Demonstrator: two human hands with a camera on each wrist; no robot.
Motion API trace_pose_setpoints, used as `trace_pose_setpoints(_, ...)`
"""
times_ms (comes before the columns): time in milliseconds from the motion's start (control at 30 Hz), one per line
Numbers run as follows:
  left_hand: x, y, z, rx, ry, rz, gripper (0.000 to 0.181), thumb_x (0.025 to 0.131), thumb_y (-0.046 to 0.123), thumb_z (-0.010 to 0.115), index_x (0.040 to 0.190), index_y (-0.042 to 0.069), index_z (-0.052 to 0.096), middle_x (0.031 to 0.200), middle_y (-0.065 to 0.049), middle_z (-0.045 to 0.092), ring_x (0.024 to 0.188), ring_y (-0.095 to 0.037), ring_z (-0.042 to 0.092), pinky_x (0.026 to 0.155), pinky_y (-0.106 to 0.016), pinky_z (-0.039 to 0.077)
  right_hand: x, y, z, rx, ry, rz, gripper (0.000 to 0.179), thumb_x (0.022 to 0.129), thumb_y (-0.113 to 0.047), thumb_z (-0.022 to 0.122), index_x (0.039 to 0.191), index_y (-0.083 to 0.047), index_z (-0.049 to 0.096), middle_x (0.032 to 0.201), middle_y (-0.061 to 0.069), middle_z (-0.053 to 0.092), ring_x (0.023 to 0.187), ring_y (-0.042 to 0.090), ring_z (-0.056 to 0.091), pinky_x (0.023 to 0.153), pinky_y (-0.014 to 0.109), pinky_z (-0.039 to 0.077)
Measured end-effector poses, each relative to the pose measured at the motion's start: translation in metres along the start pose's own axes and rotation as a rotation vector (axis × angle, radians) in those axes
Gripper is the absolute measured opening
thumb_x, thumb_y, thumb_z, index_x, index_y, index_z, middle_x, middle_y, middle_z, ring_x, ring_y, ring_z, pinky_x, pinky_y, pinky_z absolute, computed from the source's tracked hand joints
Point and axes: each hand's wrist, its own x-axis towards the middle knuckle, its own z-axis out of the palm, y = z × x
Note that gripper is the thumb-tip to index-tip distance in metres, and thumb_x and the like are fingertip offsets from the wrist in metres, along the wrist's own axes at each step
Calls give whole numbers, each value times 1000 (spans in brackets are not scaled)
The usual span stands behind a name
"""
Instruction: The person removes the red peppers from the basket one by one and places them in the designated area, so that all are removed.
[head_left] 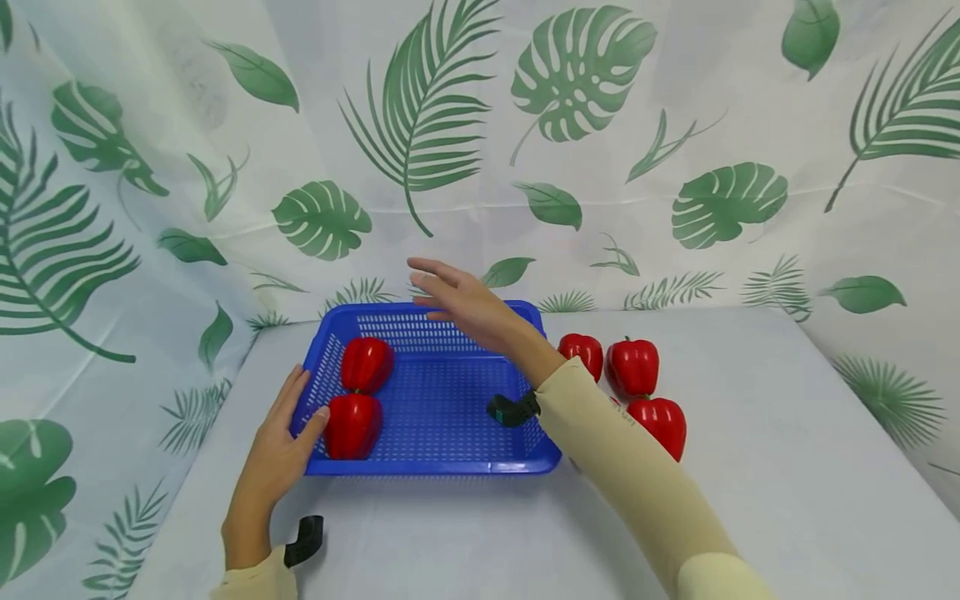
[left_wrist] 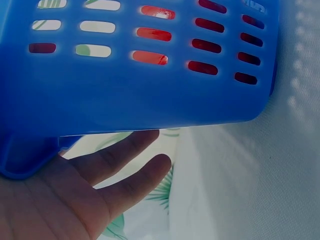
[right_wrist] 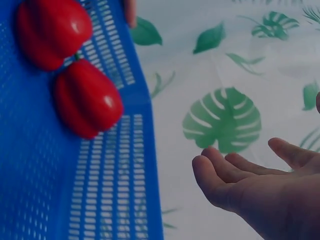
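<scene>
A blue plastic basket (head_left: 442,468) stands on the white table with two red bell peppers (head_left: 367,364) inside along its left wall. My left hand (head_left: 276,458) holds the basket's left rim, its thumb over the edge and its fingers along the outside. Two fingers (left_wrist: 135,185) show below the rim in the left wrist view; the thumb is hidden there. My right hand (head_left: 472,307) is raised over the back rim of the basket, fingers extended and holding nothing. Both peppers (right_wrist: 89,100) show past the hand in the right wrist view.
Right of the basket stand several more red bell peppers (head_left: 633,367), partly hidden behind my right sleeve (head_left: 630,450). A white cloth with green leaves (head_left: 576,75) hangs behind and to the sides. A black wrist device (head_left: 305,540) sits at my left cuff.
</scene>
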Motion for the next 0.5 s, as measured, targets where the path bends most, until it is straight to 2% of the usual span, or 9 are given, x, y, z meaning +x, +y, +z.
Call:
trace_pose_setpoints(133, 0, -2, 0, -5, 1, -3, 79, 111, 41, 55, 173, 10, 17, 179, -14, 8, 161, -49, 13, 116, -76, 25, 15, 8, 14, -45, -17, 26, 59, 113, -38, 54, 167, -18, 40, 170, 6, 39, 149, 34, 48, 121, 50, 41)
trace_pose_setpoints(367, 3, -3, 0, -12, 15, 22, 77, 111, 39, 55, 172, 9, 19, 179, -15, 10, 160, -48, 14, 117, -75, 25, 37, 22, 33, -110, -37, 63, 65, 110, -40, 58, 167, -17, 39, 161, 13, 51, 150, 41, 44, 120, 60, 39)
trace_pose_setpoints(500, 4, -4, 0, -14, 25, 29, 76, 111, 38, 55, 172, 8, 20, 179, -15, 11, 161, -48, 15, 118, -75, 25, 45, 30, 42, -134, -32, 95, 66, 109, -39, 61, 167, -16, 40, 160, 16, 52, 149, 38, 46, 120, 60, 39)
